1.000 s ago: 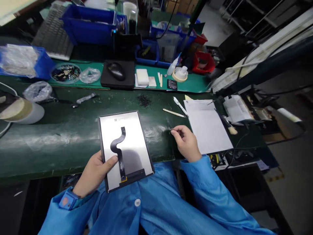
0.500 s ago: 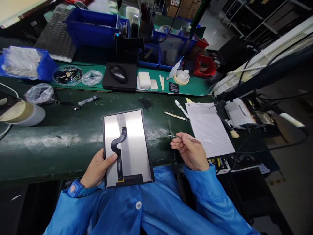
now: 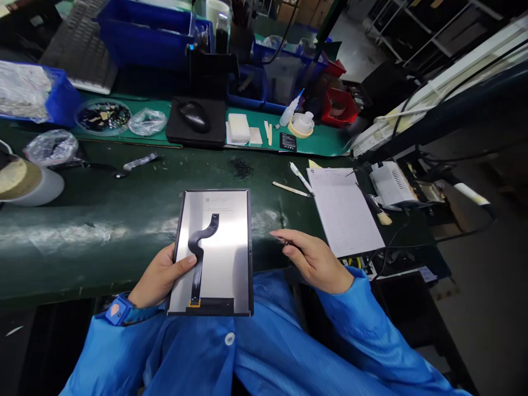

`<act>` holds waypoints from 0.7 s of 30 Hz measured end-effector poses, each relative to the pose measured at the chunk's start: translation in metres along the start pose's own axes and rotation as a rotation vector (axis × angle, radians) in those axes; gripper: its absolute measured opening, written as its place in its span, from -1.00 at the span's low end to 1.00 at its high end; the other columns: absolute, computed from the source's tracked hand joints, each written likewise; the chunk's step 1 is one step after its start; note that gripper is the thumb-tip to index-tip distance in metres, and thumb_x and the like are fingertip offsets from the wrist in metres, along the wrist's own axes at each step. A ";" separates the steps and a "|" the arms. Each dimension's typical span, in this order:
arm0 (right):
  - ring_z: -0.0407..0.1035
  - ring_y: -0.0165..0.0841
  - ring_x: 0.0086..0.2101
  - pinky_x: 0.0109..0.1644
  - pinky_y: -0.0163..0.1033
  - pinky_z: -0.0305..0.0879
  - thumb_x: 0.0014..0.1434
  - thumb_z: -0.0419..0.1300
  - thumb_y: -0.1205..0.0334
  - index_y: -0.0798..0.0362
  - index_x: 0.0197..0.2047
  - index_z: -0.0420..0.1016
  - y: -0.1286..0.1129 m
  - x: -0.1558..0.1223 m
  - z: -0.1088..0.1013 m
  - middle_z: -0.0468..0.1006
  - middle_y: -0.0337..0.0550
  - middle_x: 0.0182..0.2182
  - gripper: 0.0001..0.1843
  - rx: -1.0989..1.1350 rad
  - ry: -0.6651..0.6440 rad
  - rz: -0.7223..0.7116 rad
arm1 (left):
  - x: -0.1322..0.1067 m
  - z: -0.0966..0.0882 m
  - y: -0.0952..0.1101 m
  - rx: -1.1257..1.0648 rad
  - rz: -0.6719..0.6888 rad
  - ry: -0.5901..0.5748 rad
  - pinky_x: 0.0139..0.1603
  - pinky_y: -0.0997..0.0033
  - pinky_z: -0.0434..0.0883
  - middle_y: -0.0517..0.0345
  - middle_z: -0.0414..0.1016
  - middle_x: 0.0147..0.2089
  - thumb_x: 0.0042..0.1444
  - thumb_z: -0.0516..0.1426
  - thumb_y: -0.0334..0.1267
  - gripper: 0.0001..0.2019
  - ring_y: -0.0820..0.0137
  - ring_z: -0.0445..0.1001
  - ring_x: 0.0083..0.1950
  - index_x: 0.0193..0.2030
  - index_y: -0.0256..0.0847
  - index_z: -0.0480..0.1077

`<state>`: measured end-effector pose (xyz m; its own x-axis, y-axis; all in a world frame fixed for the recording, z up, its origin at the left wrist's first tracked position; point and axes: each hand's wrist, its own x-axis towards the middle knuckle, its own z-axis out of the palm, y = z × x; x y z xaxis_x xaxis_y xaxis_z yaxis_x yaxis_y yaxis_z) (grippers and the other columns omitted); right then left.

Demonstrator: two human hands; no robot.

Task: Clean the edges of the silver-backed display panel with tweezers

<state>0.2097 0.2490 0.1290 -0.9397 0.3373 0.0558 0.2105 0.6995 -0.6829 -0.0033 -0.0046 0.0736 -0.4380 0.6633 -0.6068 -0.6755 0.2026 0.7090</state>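
Now the panel (image 3: 225, 247) sits squarer in front of the wearer: half a second ago its top edge sloped upward to the right, and here that edge runs nearly level. The left hand (image 3: 152, 278) has kept its clamp on the panel's left side, with its thumb (image 3: 183, 267) on the back, touching the black ribbon cable (image 3: 198, 269). That cable lies in the same S-shaped run, from the gold connector (image 3: 194, 303) below the thumb up to its other end above, so I judge that nothing on the panel has been altered and only its angle is different. The right hand (image 3: 317, 261) has changed more. It was turned palm up with a thin metal tool pointing towards the panel; it has since rolled over, back upward, fingers drawn together and aimed at the panel's right side. Something small and dark shows between those fingers, but I cannot tell whether it is the tool or how firmly it is gripped. The two hands are well apart, with the panel nearer the left one. As I read it, the work pauses at a adjustment of grip, the cable exposed to both hands. Beyond the right hand, the white pen (image 3: 301, 179), the pale stick (image 3: 291, 189) and the paper (image 3: 346, 212) lie on the table (image 3: 124, 192) just as they did.
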 end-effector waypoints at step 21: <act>0.47 -0.38 -0.35 -0.26 -0.19 0.25 0.43 0.19 0.34 0.01 -0.01 0.64 -0.011 0.009 0.001 0.73 -0.22 -0.24 -0.81 -0.411 0.023 -0.456 | 0.005 -0.009 -0.003 0.030 0.014 -0.125 -0.34 0.46 0.61 0.10 0.65 -0.33 -0.06 0.48 -0.13 -0.56 0.31 0.63 -0.39 -0.11 -0.23 0.49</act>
<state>0.1990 0.2441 0.1363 -0.9544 -0.0430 0.2954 -0.1205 0.9608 -0.2497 -0.0093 -0.0086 0.0653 -0.3688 0.7501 -0.5490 -0.6511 0.2131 0.7285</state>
